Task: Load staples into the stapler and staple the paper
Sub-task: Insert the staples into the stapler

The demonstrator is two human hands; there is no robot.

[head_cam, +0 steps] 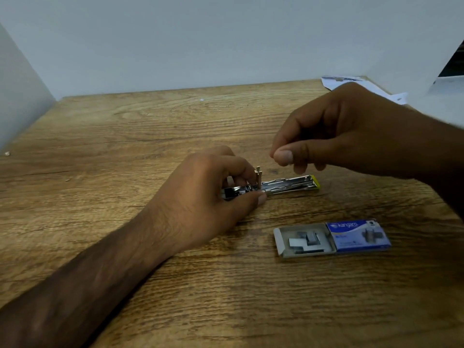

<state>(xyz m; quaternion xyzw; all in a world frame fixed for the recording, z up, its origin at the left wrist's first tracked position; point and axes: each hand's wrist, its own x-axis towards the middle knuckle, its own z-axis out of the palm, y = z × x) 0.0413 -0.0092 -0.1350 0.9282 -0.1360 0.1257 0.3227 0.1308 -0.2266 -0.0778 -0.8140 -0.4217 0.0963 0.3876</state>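
Left hand (213, 187) reached in from the near left corner, forearm flat on the table, and gripped the rear end of the stapler (288, 185), thumb on the near side and fingers curled over the far side. Right hand (339, 136) hovered just above the stapler's front half, thumb and forefinger tips pinched together, the other fingers curled; whether a strip of staples sat in that pinch could not be told

Nearest the person, to the right, lay the Kangaro staple box (357, 234): a blue sleeve with its grey tray (278, 241) slid out to the left, several loose staple strips (306, 241) lying crosswise inside. Beyond it, near the middle of the table, the stapler lay opened out flat. It was chrome and slim, its long staple channel exposed and running to the right, with a yellow-green tip at the right end. A small metal pusher (257, 175) stood upright by the left fingers

At the far right corner some white paper (336, 80) rested partly behind the right hand

The wooden table (125, 136) had a brown, strongly grained surface with a few small white specks. Plain pale grey-white walls (226, 38) closed it off behind and on the left
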